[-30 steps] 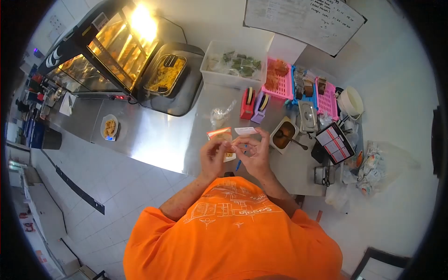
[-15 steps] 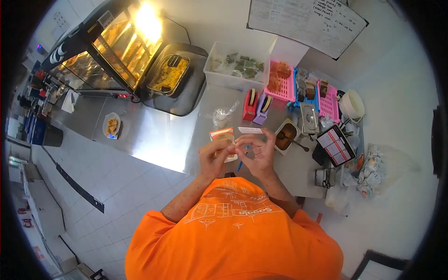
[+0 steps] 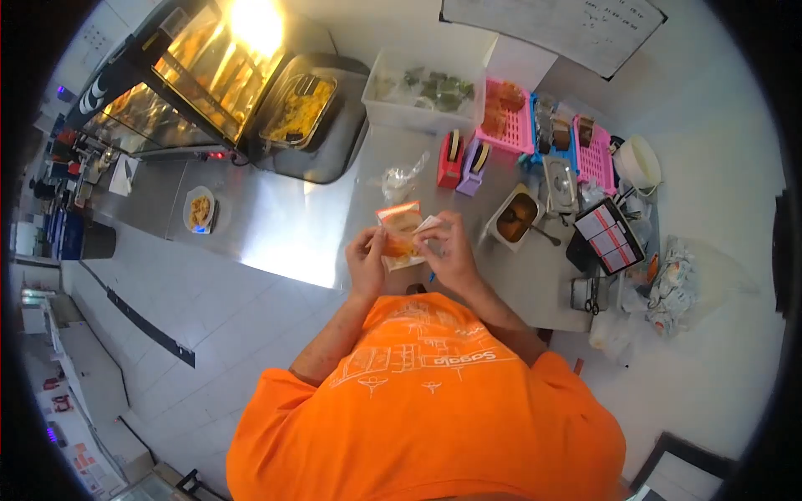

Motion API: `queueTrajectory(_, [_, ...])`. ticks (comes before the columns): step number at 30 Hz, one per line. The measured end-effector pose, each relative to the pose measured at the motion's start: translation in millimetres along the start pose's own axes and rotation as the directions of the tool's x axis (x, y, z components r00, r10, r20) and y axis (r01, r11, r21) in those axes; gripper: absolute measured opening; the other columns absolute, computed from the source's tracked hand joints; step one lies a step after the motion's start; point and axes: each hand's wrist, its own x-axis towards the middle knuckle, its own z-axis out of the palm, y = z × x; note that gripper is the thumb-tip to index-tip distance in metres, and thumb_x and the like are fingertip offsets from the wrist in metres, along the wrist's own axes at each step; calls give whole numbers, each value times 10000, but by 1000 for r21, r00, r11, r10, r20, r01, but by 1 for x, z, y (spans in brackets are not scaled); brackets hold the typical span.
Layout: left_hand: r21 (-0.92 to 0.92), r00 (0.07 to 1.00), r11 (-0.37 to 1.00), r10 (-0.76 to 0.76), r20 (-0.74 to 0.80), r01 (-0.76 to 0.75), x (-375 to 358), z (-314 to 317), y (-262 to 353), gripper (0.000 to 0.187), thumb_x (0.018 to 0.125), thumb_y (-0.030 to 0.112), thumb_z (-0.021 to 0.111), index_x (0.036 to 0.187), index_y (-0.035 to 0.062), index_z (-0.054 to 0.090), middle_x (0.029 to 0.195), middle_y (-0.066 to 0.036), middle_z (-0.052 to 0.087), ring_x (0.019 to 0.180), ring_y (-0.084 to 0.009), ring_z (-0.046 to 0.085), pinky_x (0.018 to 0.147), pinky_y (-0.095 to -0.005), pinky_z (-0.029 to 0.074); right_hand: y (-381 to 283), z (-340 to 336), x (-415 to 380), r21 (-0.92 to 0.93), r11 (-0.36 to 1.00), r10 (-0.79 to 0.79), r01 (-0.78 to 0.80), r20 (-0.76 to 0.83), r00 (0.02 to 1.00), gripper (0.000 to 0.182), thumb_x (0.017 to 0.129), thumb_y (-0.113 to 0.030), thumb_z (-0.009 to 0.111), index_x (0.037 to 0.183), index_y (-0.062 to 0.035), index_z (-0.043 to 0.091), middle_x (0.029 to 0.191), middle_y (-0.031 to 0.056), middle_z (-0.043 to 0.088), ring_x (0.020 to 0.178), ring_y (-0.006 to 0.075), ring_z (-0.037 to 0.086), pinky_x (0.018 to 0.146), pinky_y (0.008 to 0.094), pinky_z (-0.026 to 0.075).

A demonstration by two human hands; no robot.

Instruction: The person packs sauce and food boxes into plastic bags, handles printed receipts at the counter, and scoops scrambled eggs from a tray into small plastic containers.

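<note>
Both hands, left hand (image 3: 366,263) and right hand (image 3: 449,250), fingers closed on orange-topped clear food packet (image 3: 399,227) near steel bench (image 3: 276,225) front edge; bare bench left.

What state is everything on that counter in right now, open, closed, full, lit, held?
Food packet: held on the counter by both hands.
Left hand: fingers pinching the packet's edge.
Right hand: fingers on the packet's other side.
Display case: lit, holding food.
Metal pan: full of yellow food.
Sauce tub: uncovered, spoon inside.
Clear bin: open, holding greens.
Small plate: holding food.
</note>
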Motion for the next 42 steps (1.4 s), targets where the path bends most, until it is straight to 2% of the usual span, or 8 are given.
queueTrajectory(5, [-69, 883, 881, -465, 64, 469, 17, -35, -104, 345, 985, 303, 550, 1194, 30, 583, 1134, -50, 629, 1029, -194, 614, 876, -326, 465, 42, 2, 17, -179, 967, 181, -181, -15, 983, 584, 826, -87, 741, 1268, -50, 361, 996, 153, 674, 984, 230, 648, 881, 358, 487])
queueTrajectory(9, [-36, 872, 871, -490, 6, 490, 31, -42, -104, 507, 982, 365, 516, 1359, 32, 453, 1252, -111, 572, 1242, -239, 484, 1024, -400, 364, 58, 7, 48, -420, 907, -105, 34, -148, 983, 688, 836, -112, 720, 1378, -62, 299, 1150, 164, 639, 1192, 268, 547, 1024, 400, 387])
queueTrajectory(13, [404, 989, 905, -94, -113, 132, 52, -47, -79, 579, 885, 218, 637, 1389, 29, 423, 1336, -151, 508, 1238, -291, 467, 1027, -411, 379, 58, -1, 76, -176, 984, -14, 1, -71, 997, 763, 840, -110, 692, 1448, -68, 233, 1205, 144, 622, 1237, 286, 515, 1076, 412, 345])
queueTrajectory(16, [685, 975, 705, 45, 217, -185, 71, -46, -82, 649, 811, 125, 705, 1382, 6, 420, 1325, -213, 492, 1237, -315, 477, 1023, -411, 400, 64, -1, 73, -123, 989, 89, -78, 86, 992, 761, 848, -72, 654, 1471, -87, 218, 1216, 143, 620, 1206, 301, 544, 1056, 422, 378])
queueTrajectory(20, [584, 943, 789, -22, 332, -187, 76, -44, -102, 616, 810, -13, 640, 1387, 67, 440, 1292, -190, 543, 1153, -355, 563, 977, -422, 476, 88, -3, 61, -345, 938, 72, 0, 197, 978, 746, 845, -9, 619, 1480, -146, 250, 1181, 154, 633, 1107, 347, 603, 962, 431, 469])
queueTrajectory(30, [531, 585, 351, 64, 808, -771, 50, -91, -147, 552, 762, 93, 667, 1298, 142, 547, 1281, -166, 523, 1211, -371, 481, 980, -439, 457, 179, -29, -20, -627, 709, -238, 323, 218, 946, 657, 811, -36, 663, 1398, -122, 381, 1053, 136, 656, 1047, 376, 622, 886, 427, 496])
queueTrajectory(39, [697, 670, 551, -301, 679, -458, 104, -20, -157, 809, 655, 253, 792, 1394, 165, 473, 1369, -173, 448, 1231, -390, 462, 976, -505, 471, 184, 8, -31, -59, 918, 372, -391, -209, 905, 904, 767, -43, 764, 1463, -125, 193, 1167, 170, 626, 1029, 276, 650, 912, 386, 506])
queueTrajectory(42, [449, 460, 806, -590, 664, 387, 111, -12, -87, 834, 718, 249, 769, 1460, 153, 400, 1391, -156, 464, 1197, -330, 525, 956, -445, 495, 170, 11, -7, 273, 896, 426, -349, -308, 851, 909, 814, -62, 745, 1473, -145, 124, 1172, 169, 600, 1007, 242, 652, 843, 378, 551])
